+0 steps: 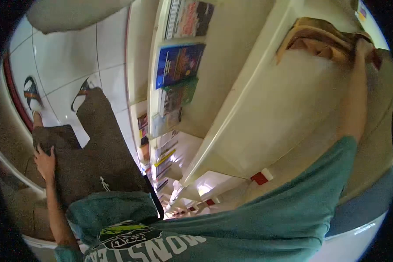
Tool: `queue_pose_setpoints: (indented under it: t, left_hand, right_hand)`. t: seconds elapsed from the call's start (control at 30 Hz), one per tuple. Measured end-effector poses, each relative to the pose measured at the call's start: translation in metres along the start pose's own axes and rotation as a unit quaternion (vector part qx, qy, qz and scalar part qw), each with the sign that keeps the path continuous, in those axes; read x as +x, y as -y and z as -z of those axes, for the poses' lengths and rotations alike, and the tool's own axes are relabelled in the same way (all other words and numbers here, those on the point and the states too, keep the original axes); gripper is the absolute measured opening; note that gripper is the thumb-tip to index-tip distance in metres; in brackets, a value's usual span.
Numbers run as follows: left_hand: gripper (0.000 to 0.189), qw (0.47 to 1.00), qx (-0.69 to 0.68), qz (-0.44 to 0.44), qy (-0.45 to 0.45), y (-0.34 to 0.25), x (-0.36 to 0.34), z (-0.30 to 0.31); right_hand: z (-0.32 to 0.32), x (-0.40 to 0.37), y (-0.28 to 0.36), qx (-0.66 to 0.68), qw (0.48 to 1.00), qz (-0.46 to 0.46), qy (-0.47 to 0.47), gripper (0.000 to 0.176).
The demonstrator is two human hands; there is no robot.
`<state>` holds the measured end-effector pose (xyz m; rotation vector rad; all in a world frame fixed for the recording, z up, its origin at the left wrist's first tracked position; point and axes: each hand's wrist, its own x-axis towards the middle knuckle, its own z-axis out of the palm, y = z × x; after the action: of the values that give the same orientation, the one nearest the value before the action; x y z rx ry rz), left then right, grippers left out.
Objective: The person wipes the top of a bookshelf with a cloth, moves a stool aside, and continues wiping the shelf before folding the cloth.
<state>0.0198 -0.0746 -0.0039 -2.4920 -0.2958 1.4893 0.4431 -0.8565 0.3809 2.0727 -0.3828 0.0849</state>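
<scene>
My right hand (363, 49) is stretched out at the far upper right, fingers closed over one end of a crumpled brown cloth (312, 30). The cloth lies bunched against a cream-coloured shelf board (284, 91), its edge folded and paler orange-brown. Blur softens the fingertips there. On the left side, my left hand (45, 162) rests on my dark trousers (105, 144) near the knee, its fingers spread and nothing in it.
Magazines and books, among them a blue one (179, 65), stand on a rack (155, 56) in the middle. A red-and-white tag (261, 177) sits on a shelf edge. Sandalled feet (86, 89) are on white floor tiles (65, 61). A grey-brown rounded shape (74, 15) fills the upper left.
</scene>
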Motion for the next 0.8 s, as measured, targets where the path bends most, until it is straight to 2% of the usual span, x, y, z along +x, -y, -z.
queue_pose_setpoints:
  t: [0.2,0.3,0.57,0.8]
  left_hand:
    - [0.067,0.999,0.046,0.005,0.012,0.008,-0.001,-0.021]
    - [0.069,0.994,0.099,-0.027,-0.034,0.02,0.006,-0.045]
    - [0.072,0.996,0.037,-0.042,-0.063,0.035,0.008,-0.035]
    - [0.076,0.993,0.057,-0.076,-0.074,0.047,0.013,-0.037]
  right_hand:
    - [-0.003,-0.051,0.001,-0.016,0.997,0.064,-0.041,0.028]
    - [-0.009,-0.085,0.0,-0.019,0.995,0.085,-0.05,0.028]
    - [-0.017,-0.182,-0.019,-0.015,0.991,0.112,-0.064,0.03]
    - [-0.022,-0.279,-0.043,-0.014,0.992,0.115,-0.052,0.031]
